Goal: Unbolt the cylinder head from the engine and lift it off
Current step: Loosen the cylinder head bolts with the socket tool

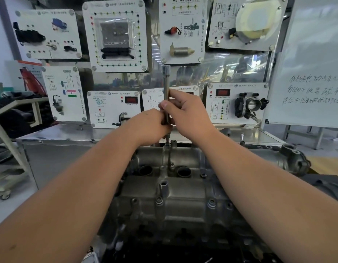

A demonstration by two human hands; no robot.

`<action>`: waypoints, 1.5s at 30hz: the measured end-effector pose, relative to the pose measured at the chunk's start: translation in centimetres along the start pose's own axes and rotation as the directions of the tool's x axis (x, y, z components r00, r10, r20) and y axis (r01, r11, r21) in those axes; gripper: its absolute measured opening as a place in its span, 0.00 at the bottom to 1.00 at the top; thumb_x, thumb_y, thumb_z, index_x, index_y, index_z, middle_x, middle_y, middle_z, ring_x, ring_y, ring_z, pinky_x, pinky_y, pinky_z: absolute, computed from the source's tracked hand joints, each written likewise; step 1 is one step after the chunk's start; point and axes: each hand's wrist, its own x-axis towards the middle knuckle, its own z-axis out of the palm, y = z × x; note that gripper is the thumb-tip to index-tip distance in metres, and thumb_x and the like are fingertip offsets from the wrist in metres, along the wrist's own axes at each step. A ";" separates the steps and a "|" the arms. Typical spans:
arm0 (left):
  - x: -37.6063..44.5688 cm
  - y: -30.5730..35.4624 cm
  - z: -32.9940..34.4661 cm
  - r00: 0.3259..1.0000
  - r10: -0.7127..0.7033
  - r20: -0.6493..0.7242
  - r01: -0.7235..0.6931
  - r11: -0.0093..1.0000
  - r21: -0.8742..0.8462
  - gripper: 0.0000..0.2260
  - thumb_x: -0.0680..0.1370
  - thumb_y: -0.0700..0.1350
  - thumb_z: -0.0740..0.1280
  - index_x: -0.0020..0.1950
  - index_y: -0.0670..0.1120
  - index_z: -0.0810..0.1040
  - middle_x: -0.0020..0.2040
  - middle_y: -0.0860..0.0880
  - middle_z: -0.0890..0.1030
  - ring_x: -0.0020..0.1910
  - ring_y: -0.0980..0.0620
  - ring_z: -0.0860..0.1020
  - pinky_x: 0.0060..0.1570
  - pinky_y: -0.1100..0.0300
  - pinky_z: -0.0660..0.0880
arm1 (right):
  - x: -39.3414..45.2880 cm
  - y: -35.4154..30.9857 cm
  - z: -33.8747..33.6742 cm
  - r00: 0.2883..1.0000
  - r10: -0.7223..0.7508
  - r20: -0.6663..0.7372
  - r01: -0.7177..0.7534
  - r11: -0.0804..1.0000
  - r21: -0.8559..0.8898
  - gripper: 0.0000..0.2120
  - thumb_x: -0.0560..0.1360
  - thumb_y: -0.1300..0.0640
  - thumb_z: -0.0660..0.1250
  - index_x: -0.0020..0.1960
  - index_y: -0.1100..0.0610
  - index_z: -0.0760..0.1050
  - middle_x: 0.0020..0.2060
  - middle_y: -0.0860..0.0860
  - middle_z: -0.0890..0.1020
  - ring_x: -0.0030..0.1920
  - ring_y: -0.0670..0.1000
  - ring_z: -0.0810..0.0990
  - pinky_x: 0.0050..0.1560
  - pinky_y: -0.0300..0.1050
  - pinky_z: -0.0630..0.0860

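While both hands gripped an upright extension bar [166,92] — left hand [152,126] low, right hand [187,112] pinching higher — its tip met a bolt [167,144] at the cylinder head's [168,196] far edge.

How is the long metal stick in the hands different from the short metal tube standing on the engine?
The extension bar is long and thin; the socket is short and stubby. Both hands, left hand and right hand, hold the bar; nothing touches the socket. Both are shiny metal and stand upright.
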 end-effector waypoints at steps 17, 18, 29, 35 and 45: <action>0.2 0.2 0.5 1.000 -0.015 -0.007 0.015 0.999 0.049 0.12 0.83 0.49 0.61 0.51 0.44 0.81 0.46 0.46 0.84 0.40 0.50 0.81 0.50 0.49 0.79 | 0.1 -0.6 -0.3 0.996 -0.021 -0.087 0.001 0.975 -0.222 0.03 0.78 0.58 0.69 0.46 0.56 0.80 0.31 0.49 0.78 0.35 0.50 0.76 0.39 0.44 0.72; 0.1 0.2 0.4 1.000 -0.011 0.007 0.011 0.999 0.039 0.11 0.83 0.47 0.61 0.54 0.44 0.80 0.48 0.45 0.84 0.42 0.49 0.82 0.50 0.48 0.79 | 0.0 -0.7 -0.2 0.997 -0.026 -0.071 0.010 0.977 -0.212 0.04 0.79 0.59 0.68 0.51 0.54 0.80 0.33 0.50 0.80 0.36 0.51 0.78 0.39 0.44 0.74; 0.1 0.3 0.7 0.999 -0.012 -0.037 0.014 0.999 0.046 0.10 0.81 0.49 0.62 0.47 0.46 0.79 0.43 0.48 0.84 0.37 0.52 0.80 0.48 0.48 0.80 | -0.2 -0.7 0.0 0.993 -0.047 -0.107 0.016 0.961 -0.275 0.06 0.79 0.56 0.69 0.46 0.59 0.79 0.37 0.53 0.81 0.40 0.52 0.78 0.42 0.45 0.73; 0.1 0.1 0.6 1.000 0.006 0.011 -0.006 1.000 0.011 0.10 0.82 0.42 0.60 0.58 0.43 0.78 0.49 0.43 0.84 0.46 0.45 0.83 0.50 0.44 0.80 | -0.3 -0.3 0.2 0.998 -0.057 -0.034 0.046 0.964 -0.260 0.19 0.82 0.56 0.64 0.72 0.58 0.72 0.34 0.43 0.77 0.40 0.48 0.75 0.40 0.39 0.69; 0.3 0.1 0.8 1.000 -0.014 -0.007 0.014 1.000 0.023 0.07 0.80 0.41 0.61 0.51 0.42 0.78 0.45 0.43 0.83 0.45 0.44 0.83 0.49 0.44 0.79 | -0.2 -0.4 0.1 0.996 -0.058 -0.061 0.039 0.960 -0.278 0.05 0.80 0.59 0.65 0.45 0.55 0.74 0.33 0.51 0.78 0.35 0.46 0.73 0.36 0.41 0.65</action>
